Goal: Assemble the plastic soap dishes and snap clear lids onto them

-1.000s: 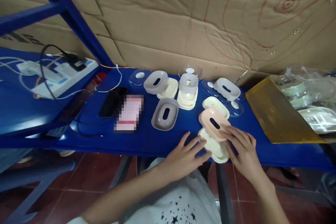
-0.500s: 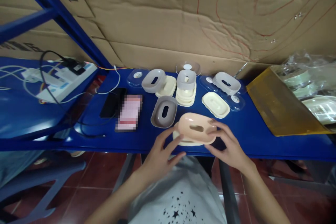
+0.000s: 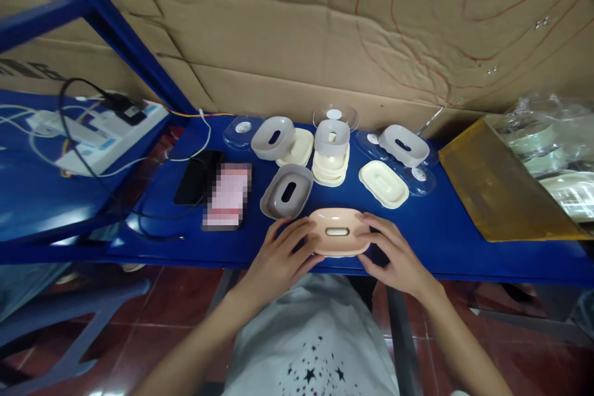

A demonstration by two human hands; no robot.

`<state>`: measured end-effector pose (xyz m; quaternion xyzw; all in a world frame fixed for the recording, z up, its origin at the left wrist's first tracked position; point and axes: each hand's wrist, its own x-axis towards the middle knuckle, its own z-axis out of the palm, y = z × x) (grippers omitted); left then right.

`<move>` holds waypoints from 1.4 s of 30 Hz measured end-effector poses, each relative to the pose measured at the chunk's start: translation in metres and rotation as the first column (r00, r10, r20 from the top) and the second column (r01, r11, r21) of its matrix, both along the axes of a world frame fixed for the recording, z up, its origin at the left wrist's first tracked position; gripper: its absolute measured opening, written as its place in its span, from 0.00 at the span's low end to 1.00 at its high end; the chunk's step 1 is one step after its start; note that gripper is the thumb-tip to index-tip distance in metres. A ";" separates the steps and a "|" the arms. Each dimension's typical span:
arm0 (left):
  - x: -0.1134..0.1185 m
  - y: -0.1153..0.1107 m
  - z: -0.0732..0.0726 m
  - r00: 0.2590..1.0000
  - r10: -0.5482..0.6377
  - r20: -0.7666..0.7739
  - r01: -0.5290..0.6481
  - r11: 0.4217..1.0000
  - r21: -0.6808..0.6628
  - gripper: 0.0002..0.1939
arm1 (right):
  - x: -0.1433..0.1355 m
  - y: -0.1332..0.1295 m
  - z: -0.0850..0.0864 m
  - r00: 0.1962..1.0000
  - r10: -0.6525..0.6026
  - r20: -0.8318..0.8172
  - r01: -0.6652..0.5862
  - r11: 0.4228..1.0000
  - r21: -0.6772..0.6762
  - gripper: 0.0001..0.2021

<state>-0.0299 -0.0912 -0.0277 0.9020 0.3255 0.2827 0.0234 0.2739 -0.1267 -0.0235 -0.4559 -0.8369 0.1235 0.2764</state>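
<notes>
Near the table's front edge sits a peach plastic soap dish (image 3: 338, 246), a shallow rounded shell with a slot in its middle. My left hand (image 3: 283, 257) grips its left end, and my right hand (image 3: 394, 253) grips its right end. Beneath it lies a cream base, now almost wholly covered; a pale bit shows through the slot. A taupe soap dish shell (image 3: 273, 201) lies just beyond my left fingers. Farther back are a grey shell (image 3: 266, 142), another grey shell on a cream stack (image 3: 329, 173), and a loose cream base (image 3: 383, 184).
Clear plastic lids (image 3: 242, 130) lie along the back, by a cardboard wall (image 3: 260, 31). A third grey shell (image 3: 403, 147) rests on lids. Left are a phone (image 3: 228, 195), a black device (image 3: 195, 179) and a power strip (image 3: 106, 142) with cables. An open carton (image 3: 501, 198) holds wrapped pieces at right.
Both hands have brought the peach shell down and slightly left, over the cream base, which it now covers. The left hand has closed onto its left end. The taupe shell is turned and shifted left.
</notes>
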 end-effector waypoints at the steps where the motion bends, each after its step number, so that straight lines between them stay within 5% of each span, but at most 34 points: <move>1: 0.000 -0.001 -0.001 1.000 -0.001 -0.013 0.002 1.000 0.016 0.08 | -0.001 -0.002 0.000 1.000 0.006 0.030 -0.007 1.000 0.027 0.15; 9: -0.009 -0.002 -0.003 1.000 -0.020 -0.017 0.021 0.999 0.033 0.10 | -0.005 -0.014 -0.006 0.982 0.047 0.185 -0.059 0.997 0.059 0.17; 13: -0.018 0.014 0.006 0.985 0.169 0.037 -0.169 0.985 0.014 0.19 | 0.008 -0.008 -0.004 0.987 -0.027 0.156 0.015 0.997 0.079 0.23; 18: -0.021 0.038 -0.001 0.941 0.332 -0.064 -0.334 0.942 -0.028 0.22 | 0.046 0.036 0.006 0.893 -0.378 0.243 0.328 0.918 0.222 0.21; 23: -0.017 0.039 -0.010 0.921 0.388 0.023 -0.388 0.921 0.029 0.18 | 0.074 0.103 0.025 0.813 -0.499 0.299 0.433 0.862 0.262 0.18; 27: -0.014 0.021 -0.002 0.935 0.333 0.119 -0.340 0.939 0.046 0.19 | 0.087 0.120 0.029 0.740 -0.610 0.283 0.542 0.790 0.285 0.14; 33: -0.005 -0.013 -0.002 0.995 0.046 0.091 -0.044 0.999 -0.018 0.15 | 0.115 0.059 -0.005 0.695 -0.623 0.358 0.580 0.781 0.232 0.23; 37: -0.002 -0.018 -0.011 0.993 0.030 0.111 -0.021 0.997 -0.075 0.15 | 0.140 0.000 -0.024 0.678 -0.692 0.249 0.659 0.722 0.212 0.34; 42: 0.003 -0.013 -0.014 0.981 0.023 0.191 0.011 0.984 -0.177 0.17 | 0.137 -0.041 -0.015 0.756 -0.655 -0.008 0.652 0.751 0.103 0.25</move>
